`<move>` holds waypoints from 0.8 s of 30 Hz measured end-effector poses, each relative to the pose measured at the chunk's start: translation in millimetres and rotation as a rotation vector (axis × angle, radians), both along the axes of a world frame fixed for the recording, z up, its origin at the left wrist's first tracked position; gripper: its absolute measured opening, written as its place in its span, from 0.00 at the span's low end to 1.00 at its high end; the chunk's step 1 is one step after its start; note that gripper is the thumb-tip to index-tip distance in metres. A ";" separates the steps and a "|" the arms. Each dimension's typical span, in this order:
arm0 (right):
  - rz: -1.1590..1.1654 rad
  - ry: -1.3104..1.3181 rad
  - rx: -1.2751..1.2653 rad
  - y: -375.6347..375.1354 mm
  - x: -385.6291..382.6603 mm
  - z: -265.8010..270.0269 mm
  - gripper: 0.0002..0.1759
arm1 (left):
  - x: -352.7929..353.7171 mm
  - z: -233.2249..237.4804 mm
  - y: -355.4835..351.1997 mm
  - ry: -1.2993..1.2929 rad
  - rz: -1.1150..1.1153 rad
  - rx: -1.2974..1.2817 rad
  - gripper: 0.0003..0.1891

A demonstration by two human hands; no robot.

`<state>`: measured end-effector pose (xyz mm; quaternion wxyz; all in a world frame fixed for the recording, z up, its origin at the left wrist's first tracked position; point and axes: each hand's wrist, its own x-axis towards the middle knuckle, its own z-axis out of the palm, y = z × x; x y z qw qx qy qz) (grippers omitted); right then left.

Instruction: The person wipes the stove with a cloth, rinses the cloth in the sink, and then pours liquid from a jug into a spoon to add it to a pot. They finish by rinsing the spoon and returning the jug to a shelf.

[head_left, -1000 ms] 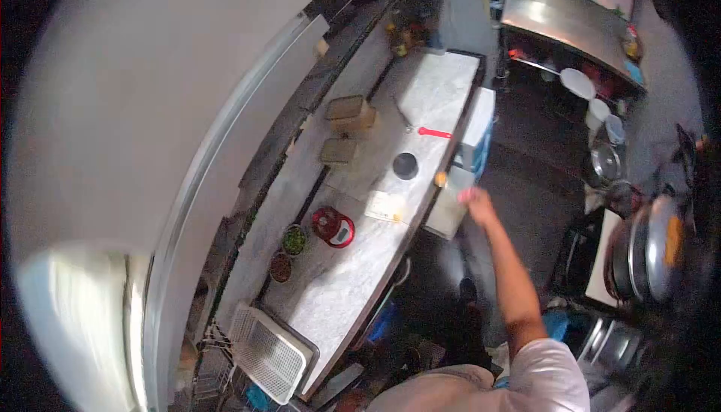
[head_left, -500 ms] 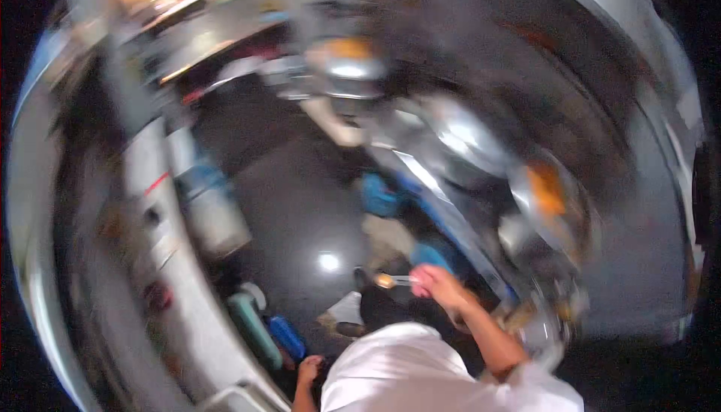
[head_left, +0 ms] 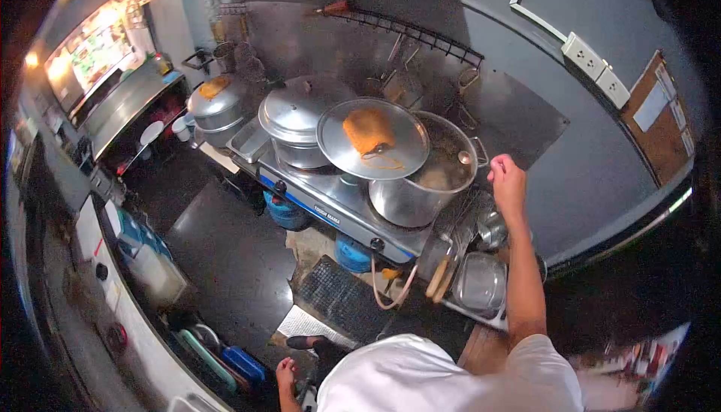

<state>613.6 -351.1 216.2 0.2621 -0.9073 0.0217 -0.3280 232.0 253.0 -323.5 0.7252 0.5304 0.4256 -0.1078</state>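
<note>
My right hand is raised beside the large open pot, closed on the handle of a small spoon. The bowl of the spoon is over the pot's inside, near the far right wall. Dark, cloudy contents show in the pot. A round metal lid with an orange cloth on its handle leans over the pot's left side. Low by my body, my left hand hangs with loosely bent fingers, and nothing shows in it.
The gas stove also bears a lidded pot. Another lidded pot stands farther left. Wooden-handled utensils and a clear container lie at the right end. Blue gas tanks stand below. A white counter runs along the left.
My view has turned toward the stove and become sharper. My right hand has brought the spoon from beside my body up over the pot. The left hand stays low.
</note>
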 end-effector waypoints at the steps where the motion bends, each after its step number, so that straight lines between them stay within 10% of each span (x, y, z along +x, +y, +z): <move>1: -0.038 0.018 -0.135 -29.8 19.9 -9.3 0.08 | -8.3 -6.1 -26.8 -0.093 0.060 -0.045 0.13; 7: 0.075 0.079 -0.490 -75.8 64.8 -38.8 0.08 | -123.0 3.1 -171.2 -0.012 0.076 0.083 0.14; 9: 0.151 0.118 -0.462 -72.1 64.3 -42.1 0.08 | -150.3 14.2 -209.0 0.101 -0.098 0.194 0.18; 17: 0.266 0.029 -0.055 -118.6 62.2 -28.2 0.09 | -275.8 63.1 -277.0 0.102 0.364 0.128 0.21; 20: 0.351 -0.091 -0.124 -132.5 57.3 -48.3 0.10 | -257.6 242.7 -314.3 0.079 0.246 0.418 0.21; 24: 0.226 -0.215 -0.209 -151.4 26.2 -102.4 0.14 | -304.7 226.0 -307.7 -0.100 0.315 0.370 0.24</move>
